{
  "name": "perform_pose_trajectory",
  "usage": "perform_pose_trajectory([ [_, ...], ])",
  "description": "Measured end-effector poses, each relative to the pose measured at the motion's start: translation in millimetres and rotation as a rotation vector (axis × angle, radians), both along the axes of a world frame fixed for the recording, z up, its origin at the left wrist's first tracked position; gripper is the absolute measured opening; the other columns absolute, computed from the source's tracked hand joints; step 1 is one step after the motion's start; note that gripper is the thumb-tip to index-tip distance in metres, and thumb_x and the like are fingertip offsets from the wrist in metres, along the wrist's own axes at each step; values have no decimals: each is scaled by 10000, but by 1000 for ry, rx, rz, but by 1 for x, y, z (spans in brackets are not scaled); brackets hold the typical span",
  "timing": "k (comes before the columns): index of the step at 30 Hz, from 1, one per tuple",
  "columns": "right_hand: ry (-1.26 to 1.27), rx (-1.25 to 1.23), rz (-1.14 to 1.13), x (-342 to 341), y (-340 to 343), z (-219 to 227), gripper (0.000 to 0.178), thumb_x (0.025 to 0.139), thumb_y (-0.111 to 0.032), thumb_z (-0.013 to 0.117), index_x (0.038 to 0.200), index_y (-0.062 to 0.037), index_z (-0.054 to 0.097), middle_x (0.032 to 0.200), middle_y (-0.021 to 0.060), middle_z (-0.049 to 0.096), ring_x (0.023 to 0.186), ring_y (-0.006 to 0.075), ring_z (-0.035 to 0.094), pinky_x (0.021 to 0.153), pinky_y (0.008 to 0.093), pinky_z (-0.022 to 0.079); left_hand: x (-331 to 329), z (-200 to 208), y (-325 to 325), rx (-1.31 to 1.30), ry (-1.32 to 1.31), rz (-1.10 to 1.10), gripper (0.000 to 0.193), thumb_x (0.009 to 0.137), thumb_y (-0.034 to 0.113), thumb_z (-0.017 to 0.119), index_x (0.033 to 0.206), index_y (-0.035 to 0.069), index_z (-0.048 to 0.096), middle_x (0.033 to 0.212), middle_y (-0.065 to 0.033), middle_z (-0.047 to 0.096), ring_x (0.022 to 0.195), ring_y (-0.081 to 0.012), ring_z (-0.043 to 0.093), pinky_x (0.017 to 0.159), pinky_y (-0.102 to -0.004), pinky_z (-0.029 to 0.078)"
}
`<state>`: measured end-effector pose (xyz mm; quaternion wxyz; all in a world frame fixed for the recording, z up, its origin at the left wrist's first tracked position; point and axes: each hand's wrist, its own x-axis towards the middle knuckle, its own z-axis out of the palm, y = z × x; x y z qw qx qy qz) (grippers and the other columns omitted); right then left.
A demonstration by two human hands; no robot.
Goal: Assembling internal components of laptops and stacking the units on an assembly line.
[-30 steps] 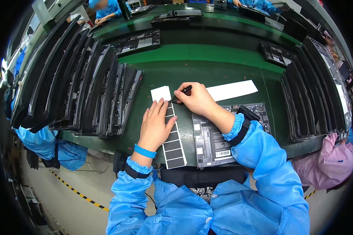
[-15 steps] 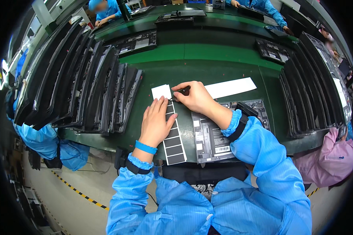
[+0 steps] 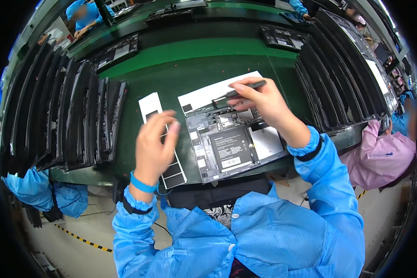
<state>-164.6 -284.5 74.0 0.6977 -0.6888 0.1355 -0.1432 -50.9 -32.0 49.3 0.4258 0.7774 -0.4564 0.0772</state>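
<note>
Nearest, the person: one, leaning over the green work table (image 3: 190,55) in a blue smock, both forearms coming up from the lower edge.
Landmark: one opened laptop base (image 3: 234,143), lying flat at the table's near edge, its one dark battery pack and circuit boards showing.
Left hand (image 3: 155,146): hovering just left of the laptop base, fingers loosely bent and gripping nothing, spread over the label strip.
Label strip (image 3: 164,139): one long white sheet carrying black rectangular stickers, lying just left of the laptop base and running from the table's near edge away from the person; the hand is hiding its middle, so the stickers cannot be counted.
Right hand (image 3: 259,99): closing round one dark slim tool (image 3: 238,91), pinching it between thumb and fingers over the far edge of the laptop base, the tip pointing left.
White sheet (image 3: 208,92): one, lying beyond the laptop base, partly under it.
Left rack (image 3: 60,111): many dark panels standing on edge, well left of the laptop base.
Right rack (image 3: 343,69): many more, standing right of it.
Farthest: two more people in blue working beyond the laptop base.
</note>
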Motion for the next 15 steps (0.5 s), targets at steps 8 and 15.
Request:
perform_pose_trajectory([
  [8,107,116,87,-12,7,-32,335,941,-200,603,1154,58,608,950,170,684,860,203,701,755,265,575,-34,-11,-19,300,-116,-478,346,859,220,647,1153,43,604,1207,-108,623,1130,-312,579,943,-401,457],
  [15,141,132,104,-11,5,-35,329,940,-192,605,1140,69,616,989,179,679,897,221,697,793,280,575,-37,-14,-21,297,4,-433,325,838,153,667,1142,46,632,1208,-94,637,1178,-289,561,990,-403,420],
])
